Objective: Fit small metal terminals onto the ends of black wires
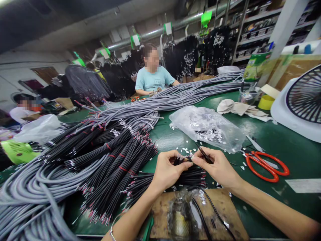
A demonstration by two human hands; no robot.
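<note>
My left hand (167,170) is closed, thumb against the fingers, on a black cable (178,160). Close beside it, my right hand (217,165) is closed round a thin dark tool (205,154) that looks like tweezers. The fingertips of both hands nearly meet, and whatever small piece lies between them is too tiny to make out. Under the hands lies a bunch of short black cables (142,182) with stripped, reddish ends. Just beyond, small silvery pieces (184,144) are scattered on the green table (163,132).
Bundles of black cables (117,170) and grey cables (32,190) fill the left. A plastic bag (208,129) holds silvery pieces. Orange-handled scissors (267,165) and a fan (298,100) are at right. A wooden board (160,214) lies in front. A person (152,78) sits opposite.
</note>
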